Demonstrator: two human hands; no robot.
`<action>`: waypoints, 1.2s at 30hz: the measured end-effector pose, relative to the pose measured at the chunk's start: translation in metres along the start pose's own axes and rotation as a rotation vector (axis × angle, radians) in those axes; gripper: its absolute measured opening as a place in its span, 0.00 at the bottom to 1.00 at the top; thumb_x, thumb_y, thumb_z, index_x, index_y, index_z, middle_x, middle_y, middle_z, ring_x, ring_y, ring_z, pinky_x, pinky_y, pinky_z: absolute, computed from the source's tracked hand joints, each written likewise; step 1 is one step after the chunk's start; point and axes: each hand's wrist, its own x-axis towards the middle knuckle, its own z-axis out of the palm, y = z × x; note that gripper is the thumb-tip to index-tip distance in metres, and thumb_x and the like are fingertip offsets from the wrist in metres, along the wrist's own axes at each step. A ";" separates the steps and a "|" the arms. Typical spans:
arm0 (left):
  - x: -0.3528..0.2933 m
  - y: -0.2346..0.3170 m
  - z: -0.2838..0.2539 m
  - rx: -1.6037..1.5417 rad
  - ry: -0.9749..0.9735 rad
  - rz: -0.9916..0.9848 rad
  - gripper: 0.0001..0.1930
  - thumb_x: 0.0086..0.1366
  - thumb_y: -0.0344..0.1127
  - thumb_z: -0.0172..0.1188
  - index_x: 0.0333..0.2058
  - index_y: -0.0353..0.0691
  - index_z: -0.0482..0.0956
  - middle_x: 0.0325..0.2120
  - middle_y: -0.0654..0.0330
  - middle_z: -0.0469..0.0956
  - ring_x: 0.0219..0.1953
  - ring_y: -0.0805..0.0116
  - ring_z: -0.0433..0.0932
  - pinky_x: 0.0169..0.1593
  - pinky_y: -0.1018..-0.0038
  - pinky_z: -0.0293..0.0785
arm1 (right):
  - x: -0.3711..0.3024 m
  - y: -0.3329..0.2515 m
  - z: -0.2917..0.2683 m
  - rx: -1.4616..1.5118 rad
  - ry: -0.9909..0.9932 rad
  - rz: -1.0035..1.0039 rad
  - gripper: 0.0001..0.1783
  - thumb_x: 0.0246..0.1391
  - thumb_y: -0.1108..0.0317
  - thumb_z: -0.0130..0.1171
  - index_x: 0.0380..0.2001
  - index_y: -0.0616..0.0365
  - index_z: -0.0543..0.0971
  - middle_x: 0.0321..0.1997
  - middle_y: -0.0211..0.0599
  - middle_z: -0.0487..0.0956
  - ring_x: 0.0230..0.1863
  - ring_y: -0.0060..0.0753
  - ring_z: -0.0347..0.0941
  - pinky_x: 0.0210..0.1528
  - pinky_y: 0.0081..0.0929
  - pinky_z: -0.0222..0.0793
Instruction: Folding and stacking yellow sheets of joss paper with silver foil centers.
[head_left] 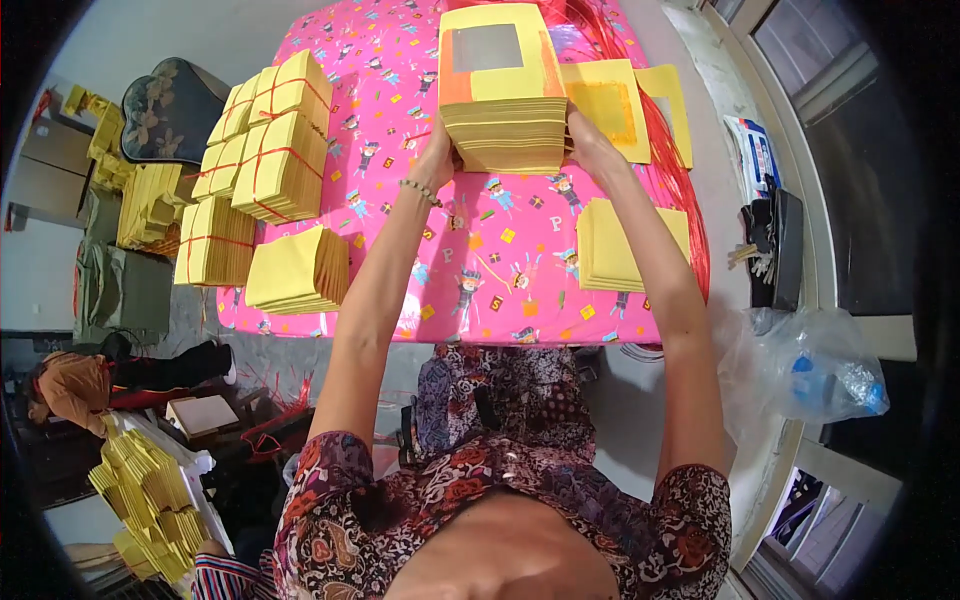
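A tall stack of yellow paper envelopes (505, 125) stands on the pink patterned table cover, far side, middle. Its top piece has a grey rectangular window with orange patches beside it. My left hand (437, 162) presses against the stack's left side, and my right hand (592, 148) grips its right side; most fingers are hidden behind the paper. Just beyond my right hand lie flat yellow sheets (647, 110), one with an orange-edged panel. Under my right forearm sits a smaller pile of yellow envelopes (612, 250).
Bundles of yellow envelopes tied with red string (280, 165) crowd the table's left side, with a loose pile (298, 268) in front. Long red strings (672, 190) run down the right edge. A clear plastic bag (810, 370) hangs at right. Other people work at lower left.
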 end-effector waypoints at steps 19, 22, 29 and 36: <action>-0.143 -0.065 -0.025 0.103 0.036 0.000 0.32 0.68 0.68 0.34 0.46 0.48 0.74 0.35 0.63 0.75 0.35 0.70 0.70 0.38 0.68 0.64 | -0.164 0.029 0.059 0.411 -0.092 -0.070 0.34 0.71 0.43 0.34 0.71 0.51 0.53 0.69 0.44 0.63 0.68 0.41 0.61 0.65 0.45 0.63; -0.161 -0.072 -0.019 0.050 0.086 -0.005 0.26 0.71 0.62 0.38 0.46 0.48 0.75 0.35 0.66 0.75 0.34 0.73 0.69 0.38 0.70 0.64 | -0.177 0.043 0.057 0.409 -0.071 -0.085 0.33 0.71 0.44 0.32 0.71 0.51 0.54 0.69 0.43 0.64 0.68 0.41 0.61 0.65 0.45 0.63; -0.179 -0.093 -0.012 0.024 0.065 0.016 0.30 0.73 0.62 0.38 0.58 0.44 0.69 0.45 0.63 0.75 0.42 0.72 0.70 0.45 0.70 0.66 | -0.188 0.076 0.042 0.356 -0.055 -0.085 0.33 0.71 0.42 0.31 0.71 0.49 0.56 0.69 0.35 0.65 0.68 0.36 0.61 0.66 0.41 0.61; -0.197 -0.103 -0.005 0.133 0.023 0.008 0.39 0.69 0.69 0.35 0.64 0.44 0.63 0.52 0.55 0.74 0.51 0.62 0.71 0.53 0.63 0.67 | -0.204 0.086 0.035 0.393 -0.058 -0.078 0.40 0.70 0.38 0.31 0.71 0.60 0.55 0.72 0.41 0.60 0.71 0.34 0.55 0.70 0.35 0.53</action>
